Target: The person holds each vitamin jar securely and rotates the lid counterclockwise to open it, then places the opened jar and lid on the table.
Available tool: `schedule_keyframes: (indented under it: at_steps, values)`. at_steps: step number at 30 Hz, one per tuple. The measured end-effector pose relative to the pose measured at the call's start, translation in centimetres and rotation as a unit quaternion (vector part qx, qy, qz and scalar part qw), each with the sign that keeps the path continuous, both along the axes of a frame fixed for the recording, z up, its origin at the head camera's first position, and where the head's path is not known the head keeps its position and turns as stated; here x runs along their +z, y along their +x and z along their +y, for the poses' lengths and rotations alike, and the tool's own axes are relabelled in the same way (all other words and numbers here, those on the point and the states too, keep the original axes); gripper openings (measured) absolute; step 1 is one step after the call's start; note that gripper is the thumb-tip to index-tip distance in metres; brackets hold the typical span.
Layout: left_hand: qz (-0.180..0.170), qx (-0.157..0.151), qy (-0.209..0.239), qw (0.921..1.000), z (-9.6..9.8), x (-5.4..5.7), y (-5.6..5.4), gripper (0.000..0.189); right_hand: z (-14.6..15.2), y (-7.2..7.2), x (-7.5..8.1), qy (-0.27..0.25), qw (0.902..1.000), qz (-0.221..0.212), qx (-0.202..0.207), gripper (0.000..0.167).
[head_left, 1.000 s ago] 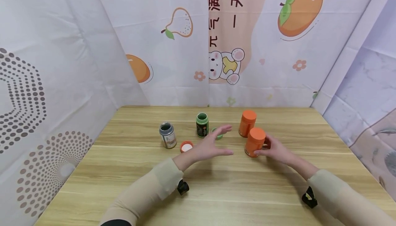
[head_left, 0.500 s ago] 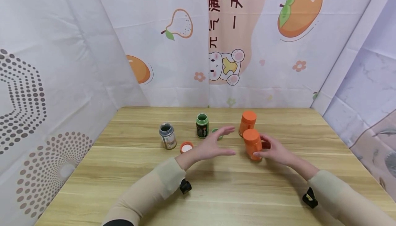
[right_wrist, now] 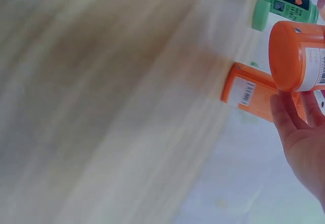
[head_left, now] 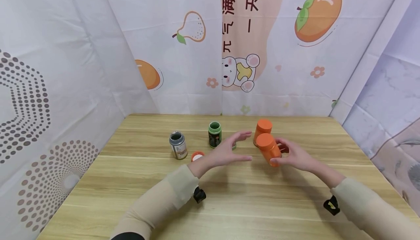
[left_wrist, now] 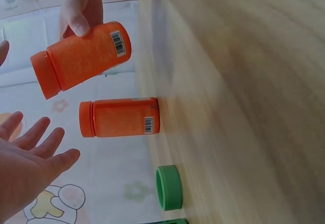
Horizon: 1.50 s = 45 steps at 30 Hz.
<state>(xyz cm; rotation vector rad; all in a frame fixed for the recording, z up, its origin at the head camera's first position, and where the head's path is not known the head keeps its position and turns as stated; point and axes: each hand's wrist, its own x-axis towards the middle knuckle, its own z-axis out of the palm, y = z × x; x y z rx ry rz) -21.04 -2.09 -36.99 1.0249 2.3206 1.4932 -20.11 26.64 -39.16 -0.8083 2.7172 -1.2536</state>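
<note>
In the head view my right hand (head_left: 295, 155) grips an orange lidded bottle (head_left: 268, 150) by its right side. The bottle leans, its lid toward my left hand; the left wrist view shows its base raised off the table. Just left of it, my left hand (head_left: 228, 150) is spread, thumb and fingers apart, holding nothing. A second orange bottle (left_wrist: 124, 117) with its lid on stands upright behind the held one, partly covered by it in the head view. The green screw cap (left_wrist: 169, 187) lies on the table, mostly hidden behind my left fingers in the head view.
On the wooden table (head_left: 249, 203) stand a lidless grey bottle (head_left: 178, 146) and a lidless green bottle (head_left: 214, 135). An orange cap (head_left: 197, 155) lies inner side up beside my left wrist. Printed curtains (head_left: 177, 68) hang behind and along the sides.
The right hand has lifted the front orange bottle and tilted its lid to the left. The left hand, still spread, has shifted slightly right.
</note>
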Motion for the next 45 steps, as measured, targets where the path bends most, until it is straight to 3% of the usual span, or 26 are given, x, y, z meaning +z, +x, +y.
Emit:
schedule_keyframes:
  at_steps: [12,22,30,36,45]
  values:
    - [-0.009,-0.014,0.006,0.9998,0.5,1.4,-1.2,0.076,-0.4,0.0,2.6,0.023,0.9988,0.026,0.036,0.056]
    - [-0.017,-0.032,0.048,0.9982,2.2,1.9,-1.5,0.074,-0.1,0.1,3.9,0.043,0.9977,0.033,0.041,0.052]
    - [-0.017,-0.041,0.069,0.9967,3.3,1.4,-1.5,0.067,0.2,0.1,4.3,0.056,0.9966,0.036,0.048,0.052]
    - [-0.040,-0.055,0.109,0.9917,3.7,1.0,-1.4,0.063,0.1,0.2,4.5,0.072,0.9947,0.052,0.052,0.052]
    - [-0.035,-0.041,0.105,0.9930,3.5,1.0,-1.4,0.057,0.0,0.5,5.0,0.078,0.9944,0.051,0.050,0.049]
